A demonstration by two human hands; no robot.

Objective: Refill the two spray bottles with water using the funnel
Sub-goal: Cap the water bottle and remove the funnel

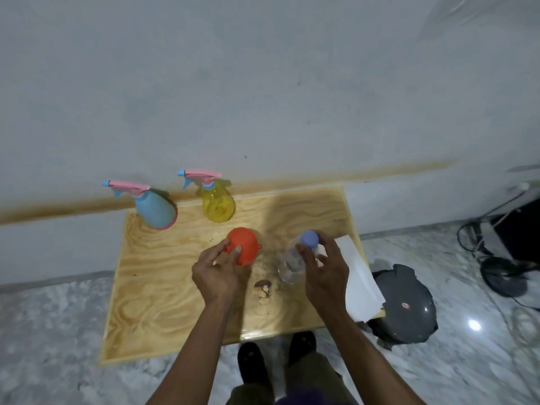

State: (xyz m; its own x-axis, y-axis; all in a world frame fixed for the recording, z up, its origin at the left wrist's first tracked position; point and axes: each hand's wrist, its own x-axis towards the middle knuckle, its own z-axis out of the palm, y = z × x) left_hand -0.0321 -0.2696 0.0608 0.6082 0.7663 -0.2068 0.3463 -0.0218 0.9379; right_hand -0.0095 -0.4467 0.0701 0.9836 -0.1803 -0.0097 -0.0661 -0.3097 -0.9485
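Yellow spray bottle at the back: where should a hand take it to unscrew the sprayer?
Probably wrap the wide lower body of the yellow spray bottle from the near side. It stands upright with its nozzle pointing left, and the pink sprayer head stays free for twisting.

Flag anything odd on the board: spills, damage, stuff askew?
A small pile of crumbly brown and cream debris lies on the wooden board between the hands, with a darker smudge just beyond it. The orange funnel lies mouth down. Both spray bottles, blue and yellow, stand upright, heads still on.
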